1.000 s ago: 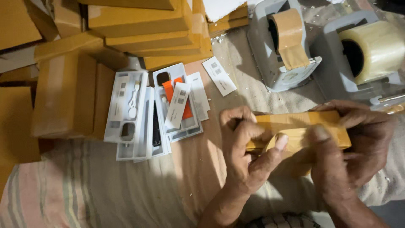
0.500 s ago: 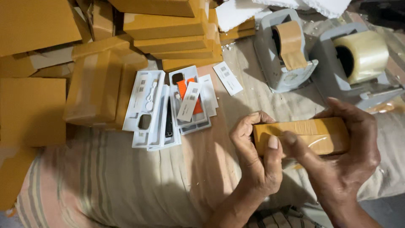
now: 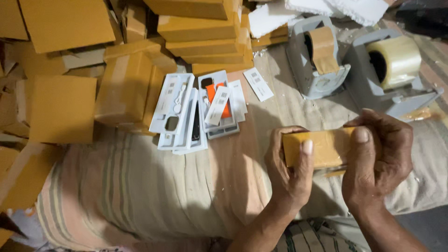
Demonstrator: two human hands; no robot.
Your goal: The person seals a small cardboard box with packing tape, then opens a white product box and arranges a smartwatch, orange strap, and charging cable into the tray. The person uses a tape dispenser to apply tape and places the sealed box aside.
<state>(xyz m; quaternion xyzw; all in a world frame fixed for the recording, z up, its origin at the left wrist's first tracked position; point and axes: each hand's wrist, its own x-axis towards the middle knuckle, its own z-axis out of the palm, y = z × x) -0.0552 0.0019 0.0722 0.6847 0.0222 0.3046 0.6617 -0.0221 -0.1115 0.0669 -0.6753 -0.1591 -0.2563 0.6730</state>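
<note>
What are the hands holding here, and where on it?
A small yellow box: left hand grips its left end, right hand its right end.

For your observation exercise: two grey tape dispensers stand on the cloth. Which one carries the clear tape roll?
The right-hand tape dispenser, nearest the picture's right edge; its roll is pale and see-through, while the other dispenser holds brown tape.

Two bare forearms, no sleeves, no watch, no rings or bands at either wrist. Left hand (image 3: pixel 289 175) broad-backed, with short, pale, rounded nails, thumbnail plainly in view. Right hand (image 3: pixel 378 158) likewise ungloved, knuckles creased, thumbnail short and light. Veins and tendons faintly raised along both wrists. Between the forearms, at the lower edge, a strip of checked garment (image 3: pixel 303 238) in dull grey-green and brown, lines crossing in a plaid pattern; rest of the clothing out of view.
</note>
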